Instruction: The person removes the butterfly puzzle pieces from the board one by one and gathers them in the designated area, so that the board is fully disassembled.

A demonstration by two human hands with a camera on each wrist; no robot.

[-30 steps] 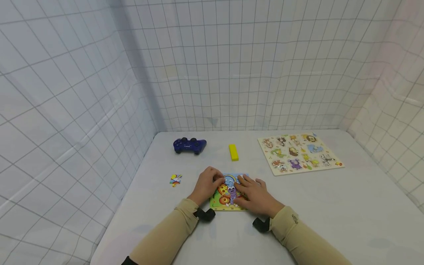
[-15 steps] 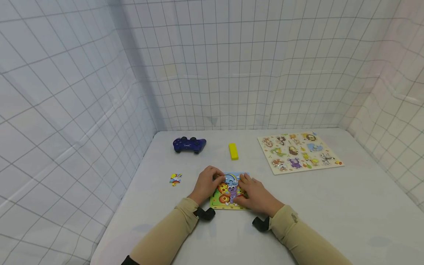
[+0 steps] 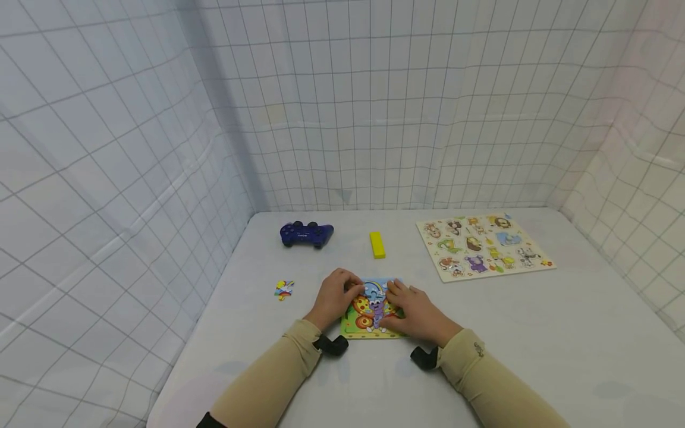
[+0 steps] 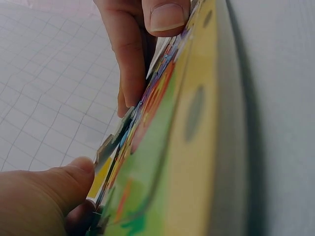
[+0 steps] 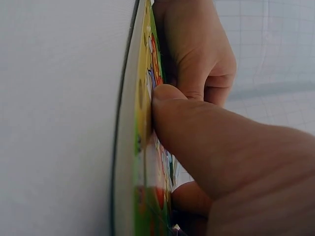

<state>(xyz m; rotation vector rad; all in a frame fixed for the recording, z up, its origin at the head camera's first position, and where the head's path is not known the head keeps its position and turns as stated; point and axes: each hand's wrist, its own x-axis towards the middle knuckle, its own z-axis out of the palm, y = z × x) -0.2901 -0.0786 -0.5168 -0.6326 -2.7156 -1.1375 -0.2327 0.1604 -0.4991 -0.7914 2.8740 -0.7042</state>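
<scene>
A small jigsaw puzzle board with a purple cartoon insect, green ground and a rainbow lies flat between both hands. My left hand is at its upper left, where thumb and curled fingers pinch the edge of a puzzle piece that stands tilted from the picture in the left wrist view. My right hand rests on the board's right side, fingers stretched toward the top edge. Its thumb presses near the board's lower part. Another puzzle piece lies loose on the table to the left.
At the back left of the white table sits a blue game controller. A yellow block lies behind the puzzle. A wooden animal peg board occupies the back right. Grid-patterned cloth walls enclose the table's back and sides.
My right hand's fingers have drawn back to the right, uncovering more of the puzzle's middle, and come closer together. My left hand stays at the upper left of the board.
</scene>
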